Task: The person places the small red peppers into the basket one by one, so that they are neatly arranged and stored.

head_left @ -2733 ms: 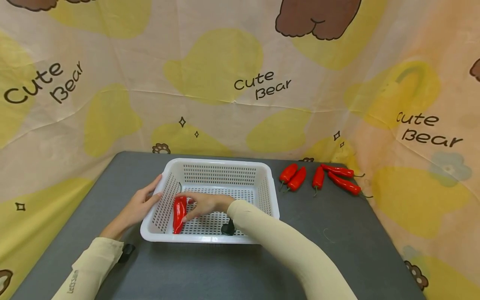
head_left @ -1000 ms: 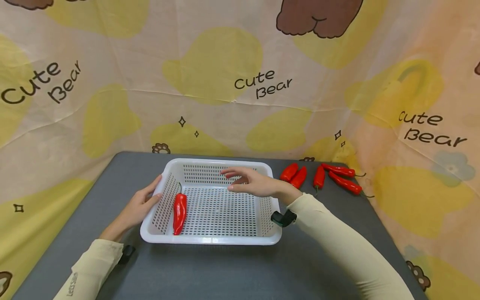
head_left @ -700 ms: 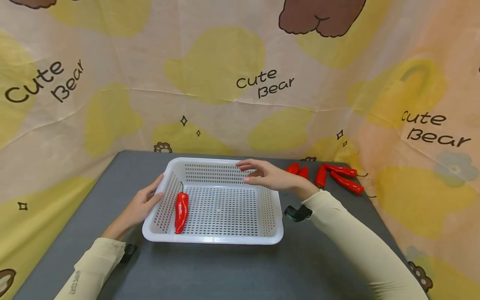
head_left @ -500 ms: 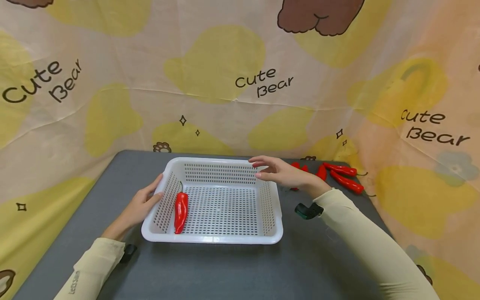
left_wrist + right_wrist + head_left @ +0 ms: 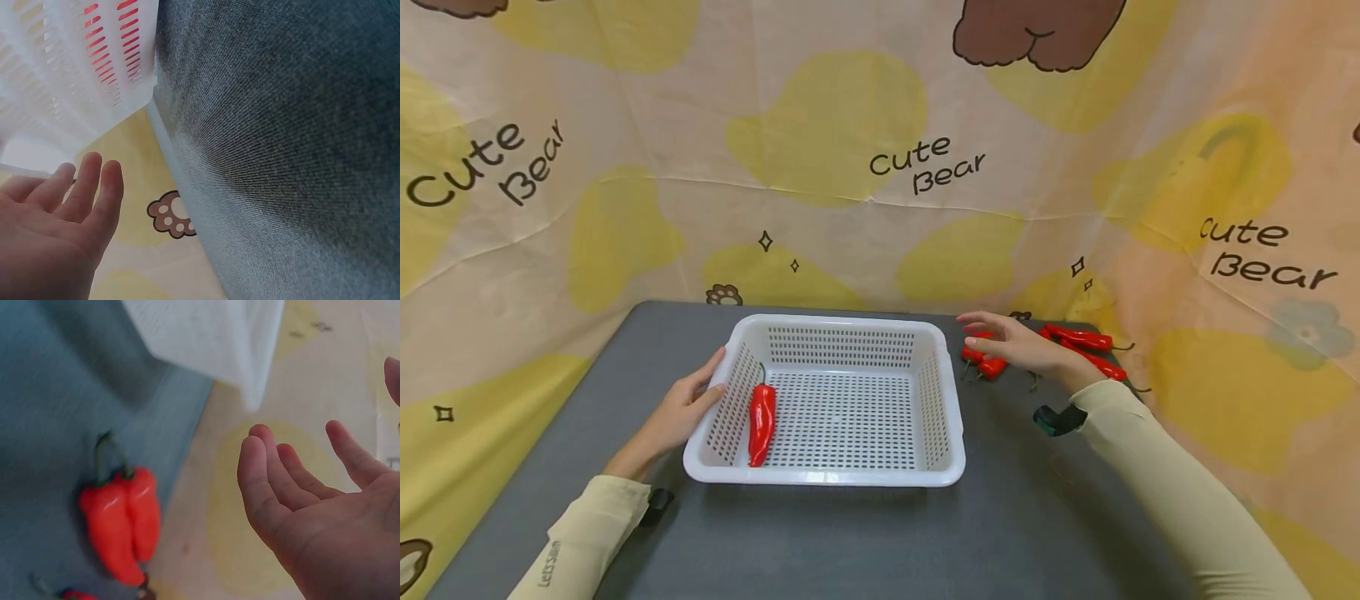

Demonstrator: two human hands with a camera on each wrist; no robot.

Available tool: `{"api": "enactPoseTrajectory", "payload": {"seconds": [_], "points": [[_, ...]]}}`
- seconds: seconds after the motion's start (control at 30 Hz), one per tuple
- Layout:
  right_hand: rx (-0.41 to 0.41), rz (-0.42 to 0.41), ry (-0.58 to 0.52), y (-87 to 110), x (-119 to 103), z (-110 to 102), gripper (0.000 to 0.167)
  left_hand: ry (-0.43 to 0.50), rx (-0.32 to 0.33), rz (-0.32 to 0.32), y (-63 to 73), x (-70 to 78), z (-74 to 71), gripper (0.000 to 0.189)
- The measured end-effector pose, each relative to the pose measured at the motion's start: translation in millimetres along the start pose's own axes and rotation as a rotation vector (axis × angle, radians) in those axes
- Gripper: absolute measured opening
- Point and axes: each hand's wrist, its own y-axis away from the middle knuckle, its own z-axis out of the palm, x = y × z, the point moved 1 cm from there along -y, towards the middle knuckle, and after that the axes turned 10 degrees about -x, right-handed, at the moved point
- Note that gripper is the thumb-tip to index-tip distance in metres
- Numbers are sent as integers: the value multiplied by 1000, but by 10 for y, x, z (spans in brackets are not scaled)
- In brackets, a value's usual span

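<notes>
A white perforated plastic basket (image 5: 824,479) stands on the dark table. Inside it, along the left end, lies one red chili pepper (image 5: 762,425). My left hand (image 5: 677,417) holds the basket's left rim, thumb over the edge and fingers along the outside; the left wrist view has its fingers (image 5: 87,187) at the rim. To the right of the basket, my right hand (image 5: 1026,346) hovers with loosely bent, spread fingers and nothing in them. Under it is a pair of red peppers (image 5: 112,525) lying side by side, partly covered by the hand in the head view.
More red chili peppers (image 5: 1086,338) lie at the table's back right corner, partly behind the right hand and wrist. A patterned cloth (image 5: 820,125) hangs behind and beside the grey table (image 5: 820,550). Each wrist wears a dark camera (image 5: 1060,420).
My right hand has let go of the pepper in the basket, risen out and moved right over the peppers on the table. The left hand has stayed at the rim.
</notes>
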Motion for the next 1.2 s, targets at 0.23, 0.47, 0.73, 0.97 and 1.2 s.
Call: {"api": "enactPoseTrajectory", "payload": {"seconds": [0.23,0.47,0.73,0.97,1.2], "points": [[40,72,-45,89,325,-150,60,3,-5,-13,-14,0,8,66],[72,125,-4,117,590,-185,62,-2,-3,-8,-14,15,15,66],[120,125,157,77,926,-111,58,-3,-2,-14,-4,28,1,66],[178,23,324,4,1150,-34,53,-6,-1,-6,-13,19,-5,66],[200,59,464,-81,1198,15,55,2,-1,-20,-6,12,-6,66]]}}
